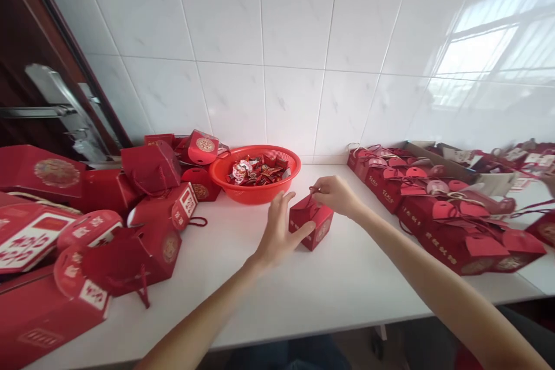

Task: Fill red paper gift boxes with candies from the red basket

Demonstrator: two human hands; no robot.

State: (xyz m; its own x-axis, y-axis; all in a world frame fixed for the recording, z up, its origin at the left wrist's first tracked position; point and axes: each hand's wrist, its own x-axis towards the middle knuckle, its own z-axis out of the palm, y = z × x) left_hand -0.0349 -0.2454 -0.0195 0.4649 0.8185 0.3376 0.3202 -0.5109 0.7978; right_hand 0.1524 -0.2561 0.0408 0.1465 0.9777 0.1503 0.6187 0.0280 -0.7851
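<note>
A small red gift box [319, 230] with gold print stands upright on the white table in front of me. My right hand [333, 193] is above its top, fingers pinched on the thin dark cord handle [310, 196]. Close to the box's left side, my left hand [280, 225] is open, its thumb and fingers spread; whether the thumb touches the box I cannot tell. Behind the left hand is a red plastic basket [243, 193] holding wrapped candies [262, 172].
Red boxes [147, 254] are heaped at the left, some with flaps up. Rows of similar boxes with cord handles [451, 237] line the right, beside an open cardboard box [498, 188]. A tiled wall [295, 110] rises behind the table [243, 306].
</note>
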